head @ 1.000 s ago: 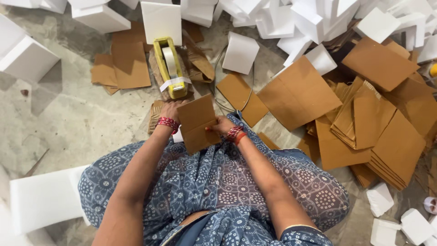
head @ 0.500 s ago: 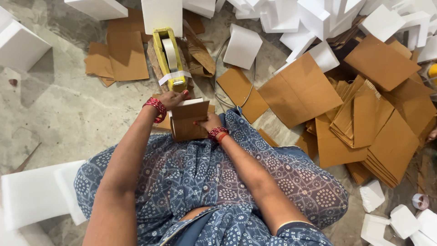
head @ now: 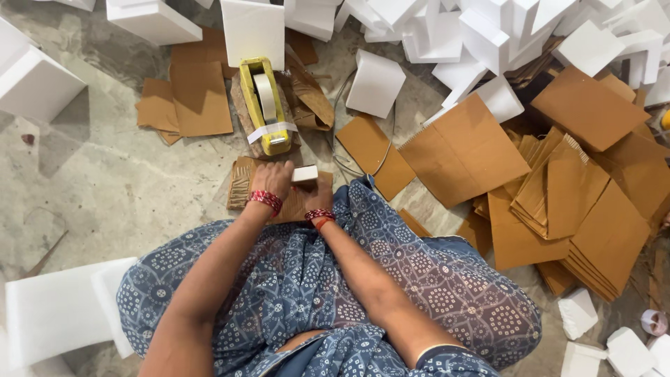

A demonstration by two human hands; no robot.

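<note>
Both hands are down at the knees, working one small parcel; the left hand [head: 271,179] is curled over the near-left end of the brown corrugated cardboard wrap [head: 296,202], fingers closed down on it so the flap lies flat; the right hand [head: 317,197] presses in from the other side, grip closed on the same wrap, and between them a small white foam block [head: 305,173] peeks out at the top; held like that, pinched from two sides, the card looks kept snug round the foam so it cannot spring open; the parcel rests low on the grey concrete floor [head: 118,181], just in front of the blue patterned lap [head: 314,279], close enough for both arms to bear down on it; its long axis runs left to right across the view, the white end pointing to the right and slightly away; just beyond it, within easy reach, lies the yellow tape dispenser [head: 266,105] with its white roll, its length pointing away from the person; loose brown card sheets [head: 467,150] and white foam pieces [head: 377,82] lie scattered at the right.
</note>
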